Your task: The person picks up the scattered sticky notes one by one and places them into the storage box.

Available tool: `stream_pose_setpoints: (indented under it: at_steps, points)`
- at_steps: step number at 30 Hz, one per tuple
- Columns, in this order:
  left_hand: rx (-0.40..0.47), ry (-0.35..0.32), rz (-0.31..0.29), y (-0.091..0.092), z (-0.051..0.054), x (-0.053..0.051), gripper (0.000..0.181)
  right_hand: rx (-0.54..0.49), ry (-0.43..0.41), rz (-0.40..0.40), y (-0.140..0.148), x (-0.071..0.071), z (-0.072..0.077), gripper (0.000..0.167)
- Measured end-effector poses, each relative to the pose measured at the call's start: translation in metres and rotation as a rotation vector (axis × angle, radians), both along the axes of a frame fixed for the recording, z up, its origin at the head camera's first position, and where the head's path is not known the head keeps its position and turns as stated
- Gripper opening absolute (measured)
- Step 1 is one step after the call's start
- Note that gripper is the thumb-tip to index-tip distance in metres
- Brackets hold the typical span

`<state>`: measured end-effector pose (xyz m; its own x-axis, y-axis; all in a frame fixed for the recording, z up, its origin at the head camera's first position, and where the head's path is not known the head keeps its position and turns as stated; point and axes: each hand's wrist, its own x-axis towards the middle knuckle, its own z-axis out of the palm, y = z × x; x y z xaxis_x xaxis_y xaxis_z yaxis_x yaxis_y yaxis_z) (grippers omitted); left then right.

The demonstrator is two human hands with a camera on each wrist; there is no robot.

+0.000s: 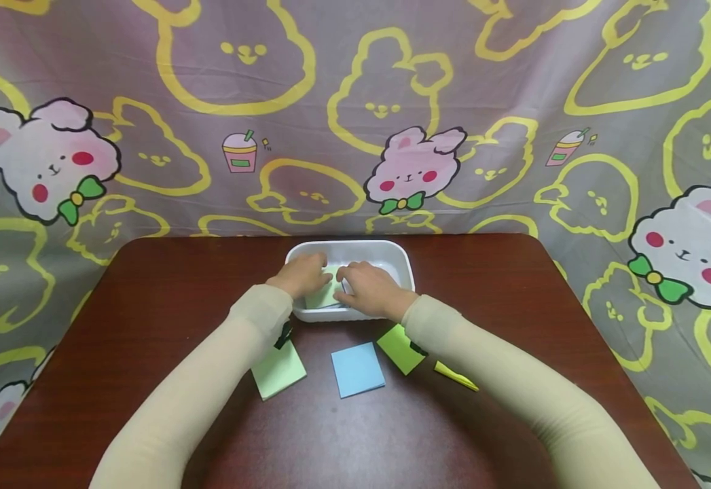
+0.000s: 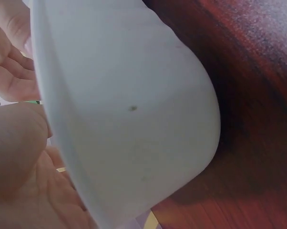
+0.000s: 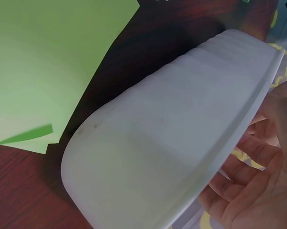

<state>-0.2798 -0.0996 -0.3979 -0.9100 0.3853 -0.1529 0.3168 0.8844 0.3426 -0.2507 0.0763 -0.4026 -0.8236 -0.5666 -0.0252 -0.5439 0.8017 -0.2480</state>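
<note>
A white plastic tray [image 1: 399, 261] stands at the far side of the table, with both hands reaching into it. Inside, at its left, lies a pale green sticky-note pad [image 1: 318, 299]. My left hand [image 1: 301, 274] bends over the pad's left and far part; its fingertips are partly hidden. At the pad's right edge is my right hand [image 1: 372, 288], thumb and forefinger spread apart. In the left wrist view the tray wall [image 2: 129, 81] covers the left fingertips, and the tray wall [image 3: 148, 129] likewise hides the right fingertips in the right wrist view.
In front of the tray lie another pale green pad [image 1: 278, 372], a blue pad [image 1: 358, 370] and a bright green pad [image 1: 401, 350]. A narrow yellow item [image 1: 456, 375] is beside the right forearm. Behind the brown table [image 1: 166, 299] hangs a patterned cloth [image 1: 312, 136].
</note>
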Motion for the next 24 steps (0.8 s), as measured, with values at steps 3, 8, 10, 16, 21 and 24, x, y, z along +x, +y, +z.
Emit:
stream_pose_setpoints:
  at_steps: [3, 8, 10, 16, 21, 24]
  points:
    - [0.000, -0.003, -0.005, 0.000, 0.001, 0.001, 0.040, -0.005, 0.002, 0.003, 0.001, 0.000, 0.000, 0.039]
    - [-0.001, -0.011, -0.007, 0.001, 0.004, 0.003, 0.041, -0.014, 0.011, 0.008, 0.002, 0.000, 0.001, 0.039]
    - [-0.005, -0.003, -0.002, 0.001, 0.006, 0.005, 0.040, -0.015, 0.016, 0.010, 0.003, 0.000, 0.002, 0.039]
    - [0.001, 0.047, 0.004, 0.000, 0.012, 0.008, 0.039, -0.006, 0.032, -0.001, 0.007, 0.001, 0.004, 0.038]
    - [0.020, 0.088, 0.010, 0.000, 0.017, 0.012, 0.040, -0.013, 0.029, -0.004, 0.009, 0.003, 0.007, 0.039]
    - [0.025, 0.107, 0.016, -0.001, 0.020, 0.015, 0.041, -0.027, 0.033, 0.000, 0.011, 0.007, 0.011, 0.039]
